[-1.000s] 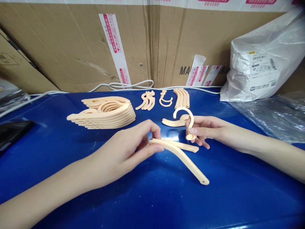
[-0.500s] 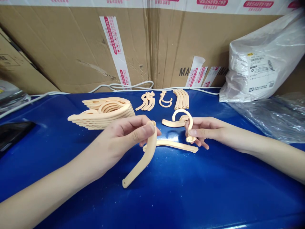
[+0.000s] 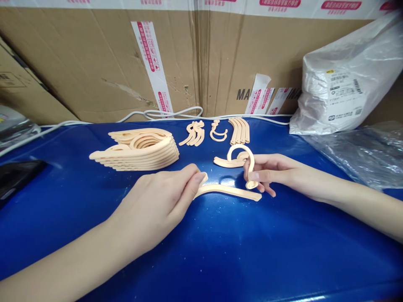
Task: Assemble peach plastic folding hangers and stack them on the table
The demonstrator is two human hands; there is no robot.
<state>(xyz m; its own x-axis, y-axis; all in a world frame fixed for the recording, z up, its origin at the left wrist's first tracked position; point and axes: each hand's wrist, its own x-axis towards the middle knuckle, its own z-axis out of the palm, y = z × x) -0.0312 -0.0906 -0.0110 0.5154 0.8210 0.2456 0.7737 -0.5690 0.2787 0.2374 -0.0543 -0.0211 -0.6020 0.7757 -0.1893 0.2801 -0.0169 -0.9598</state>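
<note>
My left hand (image 3: 160, 201) lies knuckles up on the blue table (image 3: 220, 251), fingers closed round the end of a peach plastic hanger arm (image 3: 203, 178); the rest of that arm is hidden under the hand. A second peach arm (image 3: 229, 191) lies flat on the table, running from my left fingertips to below my right hand. My right hand (image 3: 273, 172) pinches a peach hook piece (image 3: 248, 163) upright, its round foot just above the flat arm's right end. Another curved peach part (image 3: 228, 161) lies just behind the hook.
A stack of assembled peach hangers (image 3: 138, 150) sits at the left. Small groups of peach parts (image 3: 195, 133), a lone hook (image 3: 218, 131) and curved arms (image 3: 241, 130) lie at the back by white cables. Cardboard boxes (image 3: 94, 63) stand behind; plastic bags (image 3: 346, 84) at right.
My left hand lifted one arm off the table, swung it round so it hung down, then turned palm down so the arm is now hidden beneath. My right hand kept still with the hook.
</note>
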